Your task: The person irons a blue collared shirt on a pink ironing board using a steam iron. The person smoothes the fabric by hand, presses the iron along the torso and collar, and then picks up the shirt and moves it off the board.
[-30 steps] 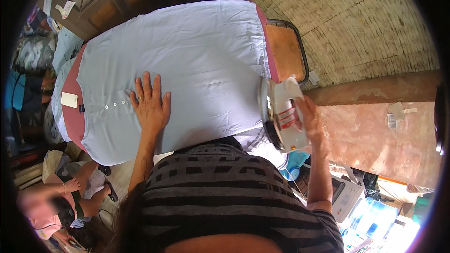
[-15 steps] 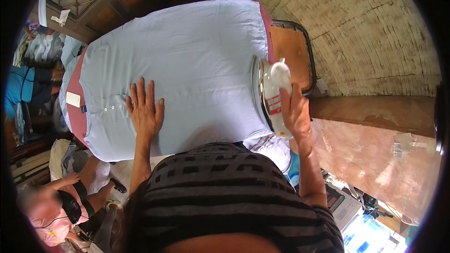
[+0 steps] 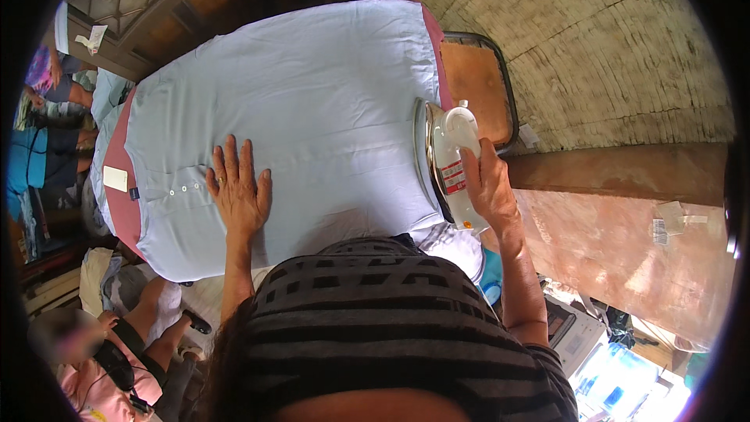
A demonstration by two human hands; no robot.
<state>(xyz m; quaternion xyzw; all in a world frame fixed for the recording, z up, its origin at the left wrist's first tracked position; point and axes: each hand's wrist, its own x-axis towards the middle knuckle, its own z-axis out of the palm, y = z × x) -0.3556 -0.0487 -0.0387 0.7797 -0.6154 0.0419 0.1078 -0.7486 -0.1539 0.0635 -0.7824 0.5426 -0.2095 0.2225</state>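
Observation:
A pale blue buttoned shirt (image 3: 312, 94) lies spread over an ironing board with a dark pink cover (image 3: 117, 207). My left hand (image 3: 241, 195) rests flat on the cloth, fingers spread, just right of the small white buttons (image 3: 184, 187). In my right hand (image 3: 491, 191) is a white clothes iron (image 3: 455, 176) with a shiny metal base, held by its handle at the shirt's right end. The iron's soleplate is against the cloth there. A white tag (image 3: 116, 179) sits at the collar end.
Beyond the board's right end is an orange-brown pad in a dark metal frame (image 3: 478, 86). A reddish-brown wooden surface (image 3: 609, 227) stands at the right. Dark wooden furniture (image 3: 195, 8) borders the far side. Other people, one in pink (image 3: 101, 375), are at the left.
The view has shifted slightly. The iron stays at the shirt's right end in my right hand, and my left hand remains flat on the cloth.

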